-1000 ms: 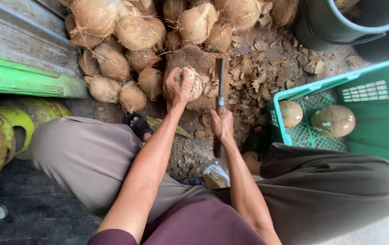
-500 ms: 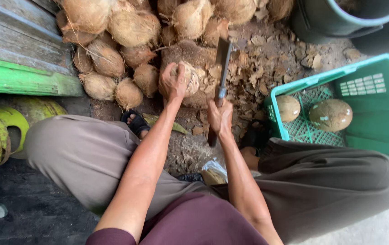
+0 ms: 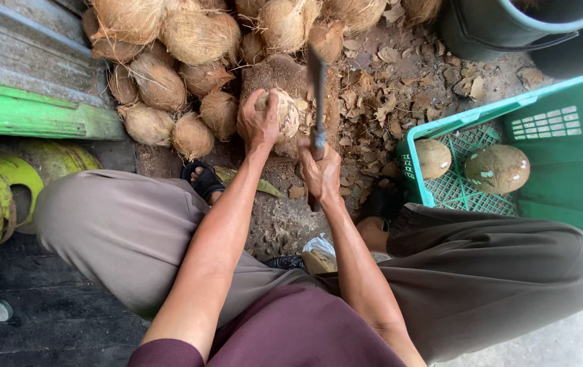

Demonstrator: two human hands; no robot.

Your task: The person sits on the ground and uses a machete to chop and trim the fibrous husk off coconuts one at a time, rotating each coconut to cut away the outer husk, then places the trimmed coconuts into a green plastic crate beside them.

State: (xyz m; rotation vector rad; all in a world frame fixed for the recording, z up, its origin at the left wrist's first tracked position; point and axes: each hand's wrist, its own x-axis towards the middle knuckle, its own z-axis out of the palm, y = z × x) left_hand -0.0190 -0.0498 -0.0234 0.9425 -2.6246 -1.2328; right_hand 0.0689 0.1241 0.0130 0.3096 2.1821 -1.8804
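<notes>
My left hand (image 3: 257, 122) grips a husked brown coconut (image 3: 286, 114) and presses it onto a wooden chopping block (image 3: 284, 75) on the ground. My right hand (image 3: 320, 173) is closed round the handle of a long cleaver (image 3: 316, 81). Its blade points away from me and stands just to the right of the coconut, over the block. I am seated with my knees spread on either side of the block.
A heap of fibrous coconuts (image 3: 169, 61) lies behind and left of the block. A green plastic crate (image 3: 563, 170) at right holds two shaved coconuts (image 3: 499, 168). Husk chips (image 3: 400, 88) litter the ground. A dark bucket (image 3: 509, 27) stands at top right, a green board (image 3: 26, 112) at left.
My right hand has lifted the cleaver and brought the blade more upright and closer to the coconut. My left hand has kept hold of the coconut on the block.
</notes>
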